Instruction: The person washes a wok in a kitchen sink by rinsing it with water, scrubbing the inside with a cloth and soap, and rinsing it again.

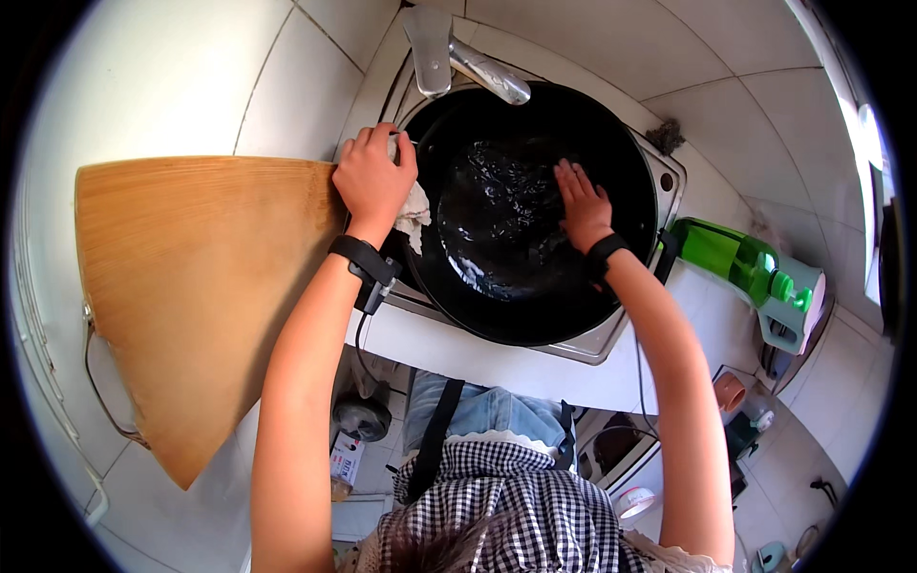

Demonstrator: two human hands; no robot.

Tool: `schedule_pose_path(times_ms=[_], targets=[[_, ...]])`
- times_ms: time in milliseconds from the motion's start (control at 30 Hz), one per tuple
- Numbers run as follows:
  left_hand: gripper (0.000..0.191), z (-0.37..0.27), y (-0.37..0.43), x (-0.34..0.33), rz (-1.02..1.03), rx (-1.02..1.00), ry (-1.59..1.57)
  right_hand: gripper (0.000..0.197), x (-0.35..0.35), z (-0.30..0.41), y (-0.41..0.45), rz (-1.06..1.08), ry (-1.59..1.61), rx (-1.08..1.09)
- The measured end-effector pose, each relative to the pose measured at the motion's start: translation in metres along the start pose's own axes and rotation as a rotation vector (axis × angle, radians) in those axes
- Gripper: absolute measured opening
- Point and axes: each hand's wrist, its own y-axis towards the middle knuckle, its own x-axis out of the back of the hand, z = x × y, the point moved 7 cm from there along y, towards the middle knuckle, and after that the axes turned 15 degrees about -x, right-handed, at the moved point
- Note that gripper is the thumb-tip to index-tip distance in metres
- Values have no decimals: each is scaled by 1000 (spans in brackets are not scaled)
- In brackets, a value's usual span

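Observation:
A large black wok or pan [530, 315] sits in the steel sink [591, 347], with rippling water [501, 208] inside. My left hand [376, 172] is at the pan's left rim, its fingers closed on a pale cloth [413, 215] whose end hangs down beside the rim. Inside the pan, at the right of the water, my right hand [584, 204] reaches down with its fingers extended and grips nothing that I can see. Above the pan's far side juts a chrome faucet [491, 68].
A wooden cutting board [208, 286] stands at the left, with a metal handle. Right of the sink lie a green pump bottle [731, 258] and a dark scouring pad [665, 136]. Tiled walls enclose the corner. Below the counter are a white bowl [635, 503] and other items.

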Motion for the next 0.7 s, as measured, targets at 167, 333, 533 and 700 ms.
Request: schedule_pose_path(times_ms=[167, 333, 533, 700], targets=[[11, 3, 0, 1, 10, 1, 23, 90, -40, -5, -57, 346, 63, 153], [12, 3, 0, 0, 19, 10, 17, 78, -45, 33, -84, 734, 388, 357], [16, -3, 2, -1, 2, -18, 17, 30, 12, 89, -83, 594, 1000, 515], [16, -1, 2, 2, 11, -10, 6, 7, 69, 4, -83, 53, 1262, 19]])
